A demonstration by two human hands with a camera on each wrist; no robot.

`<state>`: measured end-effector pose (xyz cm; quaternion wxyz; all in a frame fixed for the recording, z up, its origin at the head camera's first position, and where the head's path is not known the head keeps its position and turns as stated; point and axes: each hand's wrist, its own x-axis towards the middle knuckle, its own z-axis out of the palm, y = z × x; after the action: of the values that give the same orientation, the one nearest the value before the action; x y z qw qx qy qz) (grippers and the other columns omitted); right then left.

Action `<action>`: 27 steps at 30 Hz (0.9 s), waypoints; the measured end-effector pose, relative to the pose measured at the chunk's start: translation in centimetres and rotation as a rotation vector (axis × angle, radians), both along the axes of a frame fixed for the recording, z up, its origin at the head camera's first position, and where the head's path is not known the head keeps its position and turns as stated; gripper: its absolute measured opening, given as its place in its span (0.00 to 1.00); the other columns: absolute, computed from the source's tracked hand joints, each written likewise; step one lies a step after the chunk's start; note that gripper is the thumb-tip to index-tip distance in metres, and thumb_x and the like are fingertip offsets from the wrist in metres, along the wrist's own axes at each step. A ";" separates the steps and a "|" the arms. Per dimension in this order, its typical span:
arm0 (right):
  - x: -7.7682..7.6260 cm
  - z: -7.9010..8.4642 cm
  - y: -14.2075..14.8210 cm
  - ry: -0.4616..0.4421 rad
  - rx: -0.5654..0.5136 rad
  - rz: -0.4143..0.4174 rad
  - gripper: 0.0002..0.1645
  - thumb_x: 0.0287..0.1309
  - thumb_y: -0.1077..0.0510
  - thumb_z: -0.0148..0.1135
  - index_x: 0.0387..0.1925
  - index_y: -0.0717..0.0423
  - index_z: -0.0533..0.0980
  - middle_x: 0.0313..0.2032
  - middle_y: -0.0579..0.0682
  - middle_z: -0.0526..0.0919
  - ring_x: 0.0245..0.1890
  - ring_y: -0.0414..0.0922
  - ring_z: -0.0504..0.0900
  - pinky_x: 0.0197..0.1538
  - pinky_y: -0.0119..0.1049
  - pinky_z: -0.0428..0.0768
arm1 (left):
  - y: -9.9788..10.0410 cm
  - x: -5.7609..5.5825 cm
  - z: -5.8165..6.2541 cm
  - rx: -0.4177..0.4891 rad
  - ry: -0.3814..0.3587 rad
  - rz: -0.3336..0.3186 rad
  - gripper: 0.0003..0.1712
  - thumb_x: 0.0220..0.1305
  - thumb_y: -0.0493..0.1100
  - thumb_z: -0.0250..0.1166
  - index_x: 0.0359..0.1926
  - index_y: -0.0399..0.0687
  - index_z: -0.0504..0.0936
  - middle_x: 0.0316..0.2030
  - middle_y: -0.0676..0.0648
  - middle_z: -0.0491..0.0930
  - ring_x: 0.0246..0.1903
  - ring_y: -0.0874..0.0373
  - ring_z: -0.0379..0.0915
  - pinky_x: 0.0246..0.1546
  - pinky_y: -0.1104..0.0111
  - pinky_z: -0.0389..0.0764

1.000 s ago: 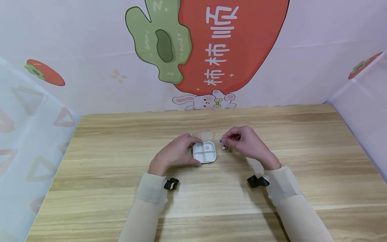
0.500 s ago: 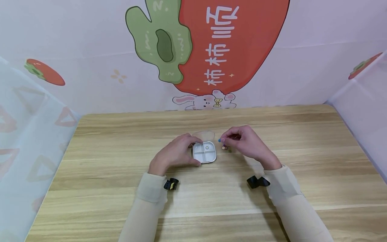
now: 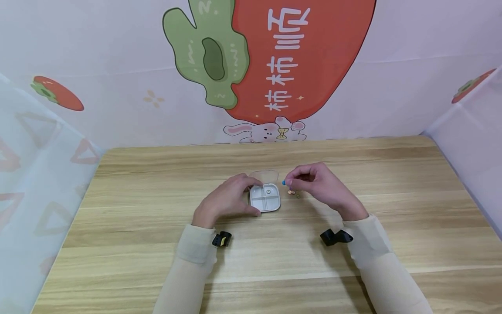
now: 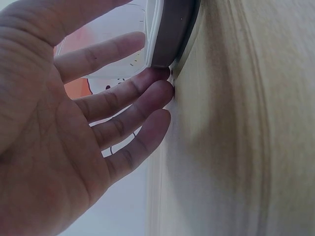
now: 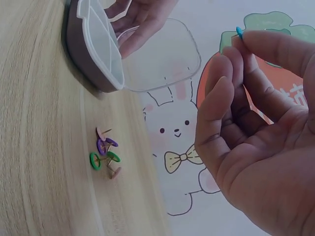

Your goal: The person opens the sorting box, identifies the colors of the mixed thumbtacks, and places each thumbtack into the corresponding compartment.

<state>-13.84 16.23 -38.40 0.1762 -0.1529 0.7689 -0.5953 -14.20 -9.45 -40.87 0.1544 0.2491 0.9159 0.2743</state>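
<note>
A small four-compartment pill box (image 3: 266, 203) stands on the wooden table, its clear lid (image 3: 266, 176) raised at the far side. One small round thing (image 3: 268, 192) lies in its far right compartment. My left hand (image 3: 231, 198) holds the box from the left, thumb at the near edge and index finger at the far rim. In the left wrist view, the other fingers (image 4: 142, 132) are loosely bent beside it. To the right, above the table, my right hand (image 3: 319, 185) pinches a blue thumbtack (image 5: 239, 32) between thumb and index finger.
Several loose thumbtacks (image 5: 106, 150) with green, purple and pinkish heads lie in a cluster right of the box, under my right hand. Behind the wooden table (image 3: 274, 270) hangs a printed white cloth (image 3: 117, 65).
My right hand has shifted very slightly, so the blue thumbtack and the loose thumbtacks below show more clearly. The left hand and the pill box have stayed in place.
</note>
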 end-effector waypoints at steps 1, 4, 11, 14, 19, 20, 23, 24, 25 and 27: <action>0.0 0.0 0.0 -0.002 -0.004 0.000 0.15 0.51 0.50 0.65 0.37 0.56 0.80 0.37 0.66 0.77 0.37 0.64 0.74 0.43 0.53 0.73 | 0.0 0.0 0.0 0.000 -0.002 -0.001 0.40 0.34 0.56 0.76 0.54 0.55 0.76 0.42 0.55 0.72 0.41 0.58 0.68 0.42 0.70 0.68; 0.0 0.0 0.0 0.005 -0.010 0.004 0.14 0.51 0.50 0.65 0.36 0.55 0.80 0.38 0.66 0.77 0.36 0.64 0.74 0.42 0.53 0.73 | 0.1 0.0 0.1 0.001 -0.009 -0.001 0.40 0.34 0.56 0.76 0.54 0.55 0.76 0.42 0.55 0.72 0.41 0.58 0.67 0.42 0.70 0.68; -0.3 -0.8 -0.3 0.055 0.065 0.003 0.12 0.52 0.49 0.64 0.34 0.51 0.81 0.36 0.61 0.79 0.33 0.62 0.74 0.37 0.50 0.75 | 0.1 0.0 0.1 -0.003 0.000 0.000 0.40 0.34 0.56 0.76 0.54 0.56 0.76 0.41 0.56 0.71 0.41 0.59 0.67 0.42 0.71 0.68; -0.3 -1.2 -0.6 0.083 0.121 -0.012 0.12 0.51 0.48 0.65 0.34 0.50 0.81 0.34 0.57 0.80 0.31 0.59 0.75 0.34 0.46 0.75 | 0.1 0.0 0.1 -0.003 -0.001 -0.002 0.40 0.34 0.56 0.76 0.54 0.56 0.76 0.41 0.56 0.71 0.41 0.59 0.67 0.42 0.70 0.68; -0.3 -1.7 -1.3 0.170 0.216 -0.027 0.08 0.52 0.51 0.64 0.33 0.49 0.81 0.31 0.48 0.81 0.29 0.50 0.75 0.32 0.39 0.74 | 0.2 0.0 0.2 -0.001 -0.005 -0.005 0.40 0.34 0.56 0.76 0.54 0.56 0.76 0.42 0.55 0.71 0.41 0.59 0.67 0.42 0.70 0.68; -0.3 -1.8 -1.4 0.188 0.235 -0.031 0.07 0.52 0.52 0.64 0.32 0.48 0.81 0.30 0.47 0.80 0.29 0.48 0.75 0.32 0.38 0.74 | 0.2 0.0 0.2 0.000 -0.003 -0.007 0.40 0.34 0.56 0.76 0.54 0.56 0.76 0.42 0.55 0.72 0.41 0.59 0.67 0.43 0.70 0.68; -0.3 -2.1 -1.7 0.232 0.284 -0.036 0.03 0.52 0.54 0.64 0.31 0.47 0.81 0.29 0.44 0.80 0.29 0.45 0.74 0.33 0.37 0.74 | 0.2 0.0 0.2 0.002 0.001 -0.013 0.40 0.34 0.56 0.76 0.54 0.56 0.76 0.42 0.55 0.72 0.41 0.59 0.67 0.43 0.70 0.68; -0.2 -2.1 -1.9 0.243 0.295 -0.037 0.03 0.52 0.55 0.64 0.30 0.47 0.81 0.28 0.44 0.80 0.29 0.45 0.74 0.33 0.37 0.74 | 0.2 0.0 0.2 0.002 0.002 -0.015 0.40 0.34 0.56 0.76 0.54 0.56 0.76 0.42 0.55 0.72 0.41 0.59 0.67 0.43 0.70 0.67; -0.2 -2.2 -2.0 0.254 0.305 -0.039 0.02 0.52 0.55 0.64 0.30 0.47 0.81 0.27 0.44 0.79 0.29 0.44 0.74 0.33 0.37 0.73 | 0.2 0.0 0.2 0.002 0.005 -0.016 0.40 0.34 0.57 0.76 0.54 0.56 0.75 0.42 0.55 0.72 0.41 0.59 0.67 0.43 0.70 0.67; -0.1 -2.3 -2.1 0.272 0.319 -0.034 0.02 0.52 0.56 0.63 0.30 0.47 0.81 0.27 0.43 0.79 0.29 0.44 0.74 0.33 0.36 0.73 | 0.2 0.0 0.2 0.002 0.004 -0.018 0.40 0.35 0.57 0.76 0.54 0.56 0.75 0.43 0.55 0.72 0.41 0.59 0.67 0.43 0.70 0.67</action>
<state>-13.96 14.11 -40.73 0.0828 -0.1892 0.8726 -0.4426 -14.16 -9.28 -40.66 0.1547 0.2578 0.9137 0.2734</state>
